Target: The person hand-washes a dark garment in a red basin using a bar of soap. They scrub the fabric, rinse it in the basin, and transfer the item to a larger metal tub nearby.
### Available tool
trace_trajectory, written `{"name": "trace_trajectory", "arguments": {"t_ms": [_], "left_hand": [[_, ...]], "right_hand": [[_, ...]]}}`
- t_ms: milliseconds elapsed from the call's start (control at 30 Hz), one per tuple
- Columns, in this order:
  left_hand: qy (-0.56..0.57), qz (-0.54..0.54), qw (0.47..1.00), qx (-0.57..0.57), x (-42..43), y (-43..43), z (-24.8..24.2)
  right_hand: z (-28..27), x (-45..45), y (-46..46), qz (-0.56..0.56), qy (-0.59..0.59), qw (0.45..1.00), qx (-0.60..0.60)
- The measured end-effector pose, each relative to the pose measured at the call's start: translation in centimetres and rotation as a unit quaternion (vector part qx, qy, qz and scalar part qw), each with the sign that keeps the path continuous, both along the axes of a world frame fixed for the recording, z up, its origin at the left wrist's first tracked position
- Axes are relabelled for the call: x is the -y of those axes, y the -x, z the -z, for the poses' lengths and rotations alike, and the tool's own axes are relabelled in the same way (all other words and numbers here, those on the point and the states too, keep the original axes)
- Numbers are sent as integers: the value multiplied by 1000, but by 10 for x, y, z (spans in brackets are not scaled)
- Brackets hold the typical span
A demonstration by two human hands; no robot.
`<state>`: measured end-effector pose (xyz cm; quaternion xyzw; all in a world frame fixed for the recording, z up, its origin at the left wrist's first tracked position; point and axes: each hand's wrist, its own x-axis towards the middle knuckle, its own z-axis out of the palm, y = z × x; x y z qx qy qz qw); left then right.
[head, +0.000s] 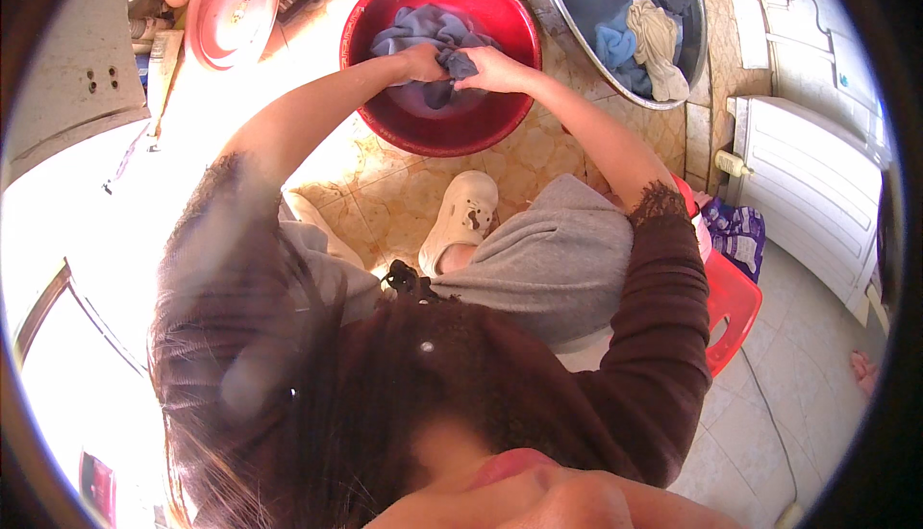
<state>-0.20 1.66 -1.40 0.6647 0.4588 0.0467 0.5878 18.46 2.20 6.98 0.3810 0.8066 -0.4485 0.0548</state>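
Observation:
Both hands are over a red plastic basin (pixel 447 141) on the tiled floor. My left hand (pixel 422 64) is closed around one side of a bunched dark grey-blue cloth (pixel 457 64). On the other side, my right hand (pixel 493 69) grips the same cloth, close to the left. More of the grey-blue fabric (pixel 425 24) lies in cloudy water in the basin. Parts of the fingers are hidden by the bunched cloth.
A large metal tub (pixel 703 24) with dark, blue and cream clothes (pixel 652 42) stands at the upper right. A pink basin (pixel 234 14) leans at the upper left. Beside me is a red plastic stool (pixel 735 298); a white cabinet (pixel 807 183) stands farther right. A cable runs over the floor.

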Motion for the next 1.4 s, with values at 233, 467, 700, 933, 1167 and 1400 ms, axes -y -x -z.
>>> {"name": "trace_trajectory", "arguments": {"t_ms": [233,467,700,933,1167,1400], "left_hand": [[22,26,999,-4,-4,0,8],[68,-13,996,-49,-4,-7,-1],[94,-44,993,47,-4,-3,4],[84,-33,994,68,-5,-1,8],[85,-57,991,92,1,5,4],[63,-65,994,67,8,5,-4]], "right_hand": [[6,0,-2,3,31,1000,3],[9,7,-2,68,-13,997,26],[19,3,-6,92,-15,996,-9],[23,0,-5,98,1,995,-7],[18,4,5,125,-9,992,1],[20,17,7,132,-55,989,27]]}}
